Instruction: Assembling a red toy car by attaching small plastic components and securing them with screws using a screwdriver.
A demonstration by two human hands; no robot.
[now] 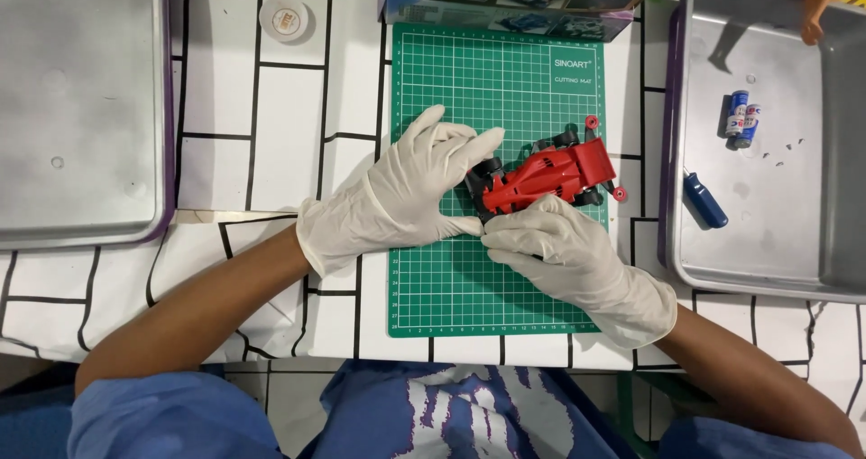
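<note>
Glossy red plastic toy race car (550, 175) between matt latex-gloved hands; beneath them a matt green cutting mat (469, 288); right, a brushed-metal tray (794, 243).

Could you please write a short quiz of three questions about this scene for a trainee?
1. What do both gloved hands hold?
2. True or false: the car rests on a green cutting mat.
3. In which tray does the blue screwdriver lie: A left, B right?

Key:
1. The left hand and right hand hold the red toy car.
2. True: green cutting mat.
3. B: blue screwdriver, right tray.
</note>
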